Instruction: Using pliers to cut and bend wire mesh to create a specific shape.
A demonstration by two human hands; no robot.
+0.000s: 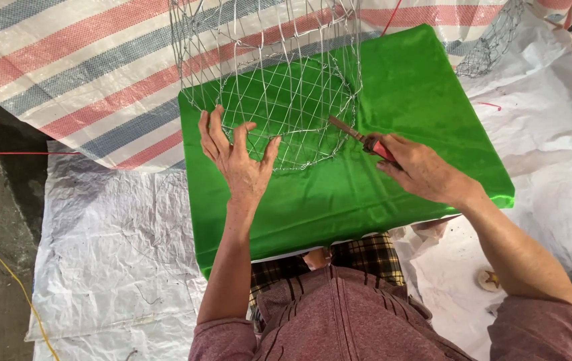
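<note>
- Nearest the camera, at the bottom centre of the frame, a maroon striped shirt [339, 314] and a checked cloth [359, 257] are showing above the person's lap.
- Both forearms are reaching up the frame from the bottom edge toward a green board [426, 100], which is filling the middle of the frame.
- Left hand [236, 157], centre-left, is lying palm down with its fingers spread; the fingertips are touching the lower rim of a wire basket [266, 67], and nothing is clasped in the palm.
- Wire basket is standing on the board at upper centre, its open mesh rising past the top edge.
- Right hand [419, 170], centre-right, is closing around the red handle of a tool [359, 137]; the dark tip is pointing up-left and meeting the basket's right rim.
- A second wire piece [490, 40] is lying at the upper right, just beside the board.
- A striped tarp [65, 60] is covering the upper left; a white sheet [112, 254] is lying at lower left.
</note>
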